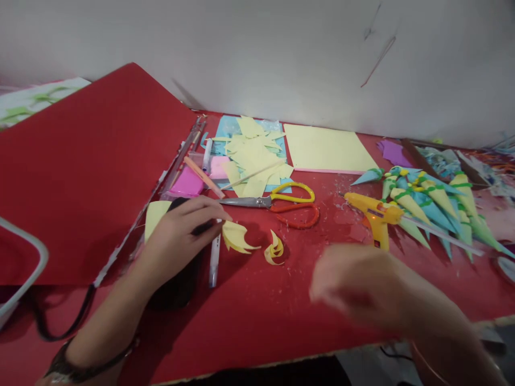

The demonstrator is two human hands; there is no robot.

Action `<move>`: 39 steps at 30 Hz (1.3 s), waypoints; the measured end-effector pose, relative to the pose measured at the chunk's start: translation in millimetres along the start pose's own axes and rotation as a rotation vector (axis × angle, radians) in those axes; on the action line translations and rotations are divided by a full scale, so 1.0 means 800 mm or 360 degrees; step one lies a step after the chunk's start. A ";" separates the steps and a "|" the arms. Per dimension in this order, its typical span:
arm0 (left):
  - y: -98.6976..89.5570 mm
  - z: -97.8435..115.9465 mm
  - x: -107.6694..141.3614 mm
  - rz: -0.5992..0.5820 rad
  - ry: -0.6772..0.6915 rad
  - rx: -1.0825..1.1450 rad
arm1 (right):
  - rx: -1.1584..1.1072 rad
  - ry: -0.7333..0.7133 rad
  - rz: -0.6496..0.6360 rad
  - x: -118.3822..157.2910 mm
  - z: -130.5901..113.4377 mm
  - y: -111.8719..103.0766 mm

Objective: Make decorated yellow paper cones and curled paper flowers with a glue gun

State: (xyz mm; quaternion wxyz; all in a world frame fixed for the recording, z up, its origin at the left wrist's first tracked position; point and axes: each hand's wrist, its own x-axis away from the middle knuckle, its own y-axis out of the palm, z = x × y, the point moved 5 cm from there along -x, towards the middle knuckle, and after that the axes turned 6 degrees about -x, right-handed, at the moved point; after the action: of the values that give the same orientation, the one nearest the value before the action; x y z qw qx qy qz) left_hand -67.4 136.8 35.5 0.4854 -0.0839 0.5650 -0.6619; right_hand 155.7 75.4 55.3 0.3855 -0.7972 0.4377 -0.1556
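My left hand [193, 222] is closed over a dark phone-like object [175, 289], its fingertips pinched at the upper corner of a pale yellow paper cutout [236, 237] with curved points. A white-capped pen [214, 260] lies under the fingers. Right of the cutout, a small curled yellow paper piece [274, 249] rests on the red table. My right hand [358, 276] is smeared by motion above the table's front, so its fingers are unclear. Nearest to it is a yellow hot glue gun [374, 212] with a glue stick in its back. Scissors [277, 201] with yellow and red handles lie behind the cutouts.
Yellow paper scraps [257, 155] are heaped at the back on blue sheets. Beside them lies a stack of yellow paper [328, 147]. Several blue and yellow paper cones [438, 206] are piled at right. A large red board [100, 182] covers the left.
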 end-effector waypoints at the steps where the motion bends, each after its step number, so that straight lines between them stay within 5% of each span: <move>1: -0.001 -0.003 0.000 0.0003 -0.0008 -0.0016 | -0.0040 0.0006 -0.0020 -0.006 0.006 0.002; 7: 0.024 0.011 0.001 -0.0266 0.0141 0.0100 | -0.0258 -0.0038 -0.0100 -0.035 0.033 0.026; 16: 0.039 0.019 0.001 -0.0231 0.0086 0.0060 | -0.0275 -0.0061 0.0023 -0.036 0.043 0.054; 22: 0.038 0.016 0.002 -0.0215 -0.0113 0.0076 | -0.0235 -0.0100 0.0044 -0.035 0.047 0.050; 31: 0.037 0.022 0.000 -0.0426 0.0071 0.0323 | -0.0256 -0.0189 0.0072 -0.033 0.046 0.057; 39: 0.045 0.023 0.003 -0.0336 0.0012 0.0239 | -0.0038 -0.0121 0.0109 -0.030 0.042 0.066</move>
State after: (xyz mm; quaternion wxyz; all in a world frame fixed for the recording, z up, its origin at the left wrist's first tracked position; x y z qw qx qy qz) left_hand -36.6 126.3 11.0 0.4160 -0.1038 0.5037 -0.7500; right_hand 131.0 94.3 -4.7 0.3973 -0.7917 0.4516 -0.1066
